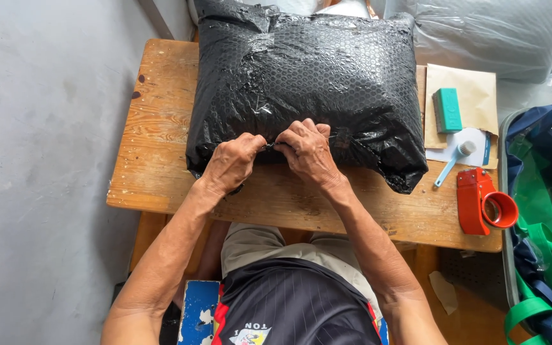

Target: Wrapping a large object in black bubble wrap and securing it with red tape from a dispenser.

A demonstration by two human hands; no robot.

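Pinching the near edge of a bulky black bubble-wrap parcel (304, 80), both hands meet at its 6 o'clock side on a worn wooden table (154, 140). The parcel's long axis runs 9 to 3 o'clock, its bulk lying toward 12 from the knuckles. The left hand (230, 163) and right hand (308, 152) are closed tight on the wrap, fingertips touching, equally near. At 3 o'clock sit a teal rectangular block (447, 110), a light-blue brush (453, 161) and an orange tape dispenser (483, 203).
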